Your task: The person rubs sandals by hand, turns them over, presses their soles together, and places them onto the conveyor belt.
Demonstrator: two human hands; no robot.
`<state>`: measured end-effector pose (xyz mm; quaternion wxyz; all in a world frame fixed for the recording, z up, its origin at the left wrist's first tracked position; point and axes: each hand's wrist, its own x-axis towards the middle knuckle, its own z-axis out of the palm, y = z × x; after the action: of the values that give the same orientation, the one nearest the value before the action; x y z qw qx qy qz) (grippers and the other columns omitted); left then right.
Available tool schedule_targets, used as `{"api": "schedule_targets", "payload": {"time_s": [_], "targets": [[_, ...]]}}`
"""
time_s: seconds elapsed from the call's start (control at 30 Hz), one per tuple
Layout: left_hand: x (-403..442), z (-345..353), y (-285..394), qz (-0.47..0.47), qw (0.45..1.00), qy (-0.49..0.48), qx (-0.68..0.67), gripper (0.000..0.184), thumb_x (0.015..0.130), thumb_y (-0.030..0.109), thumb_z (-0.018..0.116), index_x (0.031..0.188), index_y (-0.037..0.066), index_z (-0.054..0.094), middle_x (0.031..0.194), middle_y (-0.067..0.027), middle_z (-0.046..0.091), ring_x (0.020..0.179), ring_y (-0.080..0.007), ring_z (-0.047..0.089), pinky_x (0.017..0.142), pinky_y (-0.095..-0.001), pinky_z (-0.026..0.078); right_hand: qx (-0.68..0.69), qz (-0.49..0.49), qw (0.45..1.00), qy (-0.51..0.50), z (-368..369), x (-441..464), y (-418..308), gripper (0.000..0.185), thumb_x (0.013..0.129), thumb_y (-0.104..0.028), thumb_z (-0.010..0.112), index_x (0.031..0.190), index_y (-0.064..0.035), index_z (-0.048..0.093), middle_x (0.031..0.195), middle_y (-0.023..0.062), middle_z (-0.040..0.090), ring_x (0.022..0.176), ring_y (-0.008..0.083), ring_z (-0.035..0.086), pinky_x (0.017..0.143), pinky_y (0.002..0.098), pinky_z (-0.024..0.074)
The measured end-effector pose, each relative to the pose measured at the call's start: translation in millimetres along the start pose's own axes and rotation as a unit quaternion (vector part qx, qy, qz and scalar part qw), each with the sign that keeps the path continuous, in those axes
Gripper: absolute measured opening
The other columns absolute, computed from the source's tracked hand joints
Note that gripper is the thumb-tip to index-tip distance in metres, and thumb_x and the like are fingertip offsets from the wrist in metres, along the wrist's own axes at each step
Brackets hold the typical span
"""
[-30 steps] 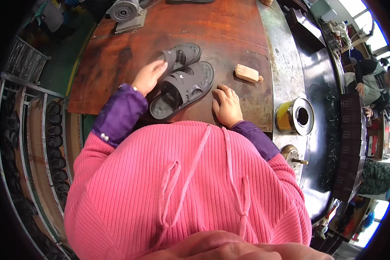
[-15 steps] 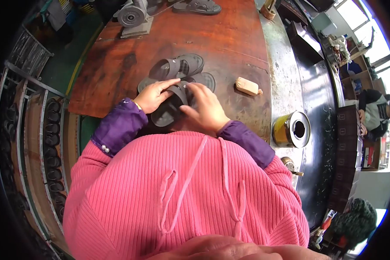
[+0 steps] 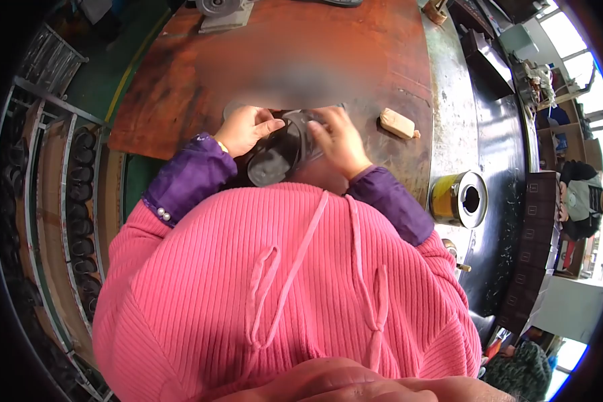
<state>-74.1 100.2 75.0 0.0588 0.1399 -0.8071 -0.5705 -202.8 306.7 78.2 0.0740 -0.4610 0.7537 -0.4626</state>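
A dark sandal (image 3: 273,165) lies at the table's near edge, close against my body. My left hand (image 3: 244,130) is closed on its left side, thumb and fingers at the edge of the strap. On the other side, my right hand (image 3: 342,139) has its fingers curled round the strap (image 3: 300,131). The fingertips of both hands are partly hidden. Beyond them a grey blur covers the tabletop, and whatever lies there cannot be made out.
On the reddish table (image 3: 174,94) a tan wrapped block (image 3: 398,124) lies to the right. A yellow can (image 3: 443,199) stands farther right. Racks of sandals (image 3: 82,201) line the left. Dark boxes (image 3: 533,248) and another person (image 3: 580,197) are at the right.
The view has shifted, so the table's items sit higher. My left thumb has moved over the sandal's strap, and my right hand has drawn slightly away to the right. The sandals behind are now blurred out.
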Motion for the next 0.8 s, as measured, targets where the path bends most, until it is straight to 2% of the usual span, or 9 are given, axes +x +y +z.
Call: {"api": "schedule_targets", "payload": {"time_s": [0.03,0.1,0.23,0.27,0.43,0.57,0.63,0.73,0.8], "targets": [[-13,1,6,-0.012,0.995,0.045,0.089,0.044,0.087,0.026,0.079,0.119,0.004,0.059,0.102,-0.0083,0.067,0.092,-0.0177,0.063,0.082,-0.0299,0.049,0.017,0.032,0.999,0.026,-6,-7,1,0.03,0.094,-0.019,0.065,0.121,-0.005,0.064,0.115,0.0174,0.062,0.104,0.0336,0.064,0.086,0.0387,0.0527],[-34,8,-14,0.199,0.925,0.189,0.263,0.064,0.078,0.031,0.084,0.127,0.004,0.054,0.116,-0.0144,0.063,0.106,-0.0302,0.06,0.094,-0.0394,0.046,0.022,0.094,0.995,0.035,-16,-31,25,0.029,0.094,-0.017,0.066,0.12,-0.0049,0.064,0.111,0.0161,0.062,0.095,0.0293,0.065,0.08,0.0364,0.0534],[-18,25,-22,0.11,0.873,0.211,0.425,0.095,0.073,0.044,0.084,0.142,-0.004,0.039,0.131,-0.0216,0.055,0.123,-0.0389,0.051,0.106,-0.0508,0.034,-0.043,0.177,0.979,0.089,-25,-65,46,0.024,0.094,-0.014,0.064,0.115,-0.0023,0.064,0.101,0.0165,0.063,0.084,0.0285,0.066,0.077,0.037,0.0527],[-10,23,-16,0.045,0.914,0.105,0.388,0.101,0.072,0.046,0.083,0.143,-0.008,0.036,0.132,-0.0238,0.055,0.125,-0.0393,0.051,0.105,-0.0506,0.035,-0.053,0.168,0.981,0.082,-19,-70,52,0.023,0.094,-0.014,0.064,0.114,-0.002,0.064,0.101,0.0169,0.063,0.085,0.0296,0.066,0.077,0.0376,0.0527],[21,28,-13,0.002,0.916,0.054,0.397,0.047,0.08,0.03,0.078,0.112,-0.001,0.064,0.117,-0.0208,0.062,0.11,-0.0412,0.058,0.092,-0.0482,0.047,-0.105,0.115,0.986,0.067,-9,-85,65,0.017,0.091,-0.013,0.064,0.105,-0.0029,0.066,0.099,0.0166,0.066,0.093,0.0359,0.065,0.081,0.0418,0.0522],[26,35,-19,0.044,0.923,0.138,0.356,0.031,0.084,0.023,0.074,0.1,-0.003,0.067,0.107,-0.0224,0.064,0.101,-0.0425,0.061,0.089,-0.0475,0.049,-0.127,0.099,0.984,0.079,-5,-80,60,0.017,0.09,-0.013,0.064,0.104,-0.0034,0.066,0.099,0.0166,0.066,0.094,0.0366,0.064,0.082,0.0432,0.0514],[31,25,-25,0.077,0.927,0.212,0.301,0.022,0.087,0.009,0.067,0.104,-0.003,0.067,0.106,-0.0201,0.067,0.098,-0.0362,0.065,0.084,-0.0414,0.051,-0.129,0.086,0.985,0.078,-8,-79,60,0.017,0.09,-0.013,0.063,0.104,-0.0034,0.066,0.099,0.0165,0.066,0.095,0.0368,0.064,0.083,0.0437,0.0512],[26,-9,-32,-0.032,0.97,0.178,-0.161,0.028,0.099,0.006,0.044,0.11,-0.004,0.068,0.104,-0.013,0.073,0.091,-0.0167,0.066,0.082,-0.034,0.054,-0.137,0.101,0.982,0.086,-14,-91,69,0.016,0.089,-0.013,0.063,0.102,-0.0038,0.066,0.097,0.0163,0.066,0.093,0.037,0.064,0.081,0.0441,0.0509],[8,-35,-21,0.138,0.94,0.076,-0.303,0.029,0.098,0.006,0.044,0.112,-0.001,0.068,0.103,-0.0117,0.072,0.089,-0.0185,0.068,0.082,-0.0352,0.055,-0.142,0.104,0.98,0.088,-19,-93,69,0.014,0.089,-0.012,0.063,0.1,-0.0048,0.066,0.094,0.0158,0.066,0.09,0.0363,0.064,0.079,0.0436,0.051]]}}
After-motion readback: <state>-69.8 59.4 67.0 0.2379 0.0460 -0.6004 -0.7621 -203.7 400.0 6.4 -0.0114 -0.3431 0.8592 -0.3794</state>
